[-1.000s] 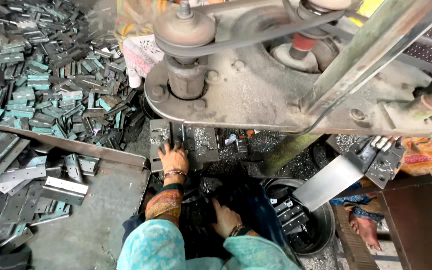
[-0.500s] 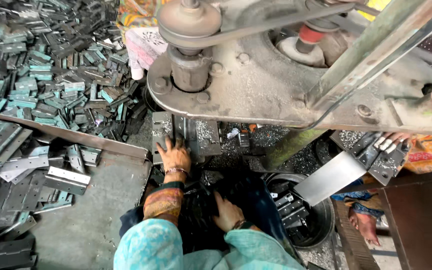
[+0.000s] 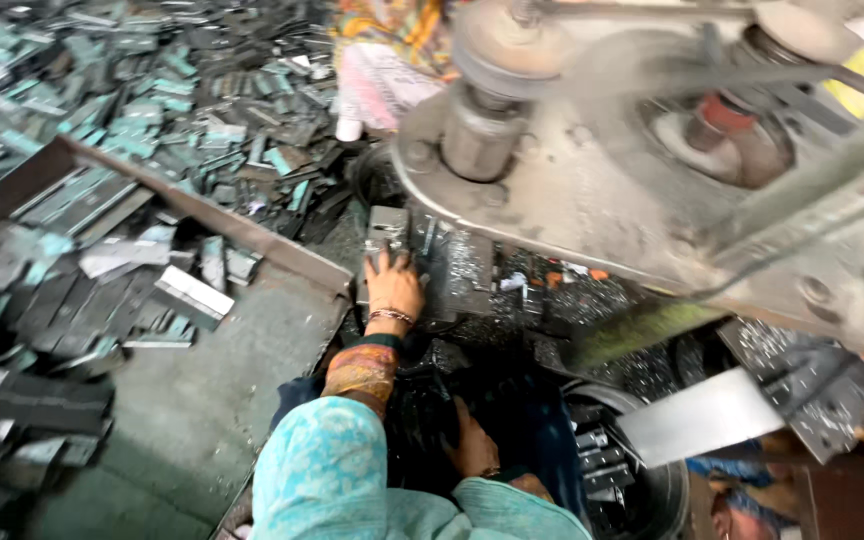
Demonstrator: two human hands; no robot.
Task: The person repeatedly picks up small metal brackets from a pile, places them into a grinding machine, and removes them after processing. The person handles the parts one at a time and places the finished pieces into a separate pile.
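Observation:
My left hand (image 3: 393, 284) reaches forward and lies flat on a grey metal plate (image 3: 389, 232) on the bed of a big press machine (image 3: 592, 200). Its fingers are spread over the plate's near end. My right hand (image 3: 472, 445) is low near my lap, in a dark pile of metal pieces; whether it grips one is hard to tell. A turquoise sleeve with an orange patterned cuff covers my left arm.
Heaps of flat grey and teal metal blanks (image 3: 132, 120) cover the floor at left, behind a long steel bar (image 3: 202, 215). A round bucket (image 3: 652, 490) of metal parts stands at the right. A shiny chute (image 3: 702, 420) slopes toward it. Another person's patterned clothing (image 3: 392, 30) shows at the top.
The camera has tilted and moved closer. My left hand stays on the metal plate under the press, and my right hand remains low in the dark pile.

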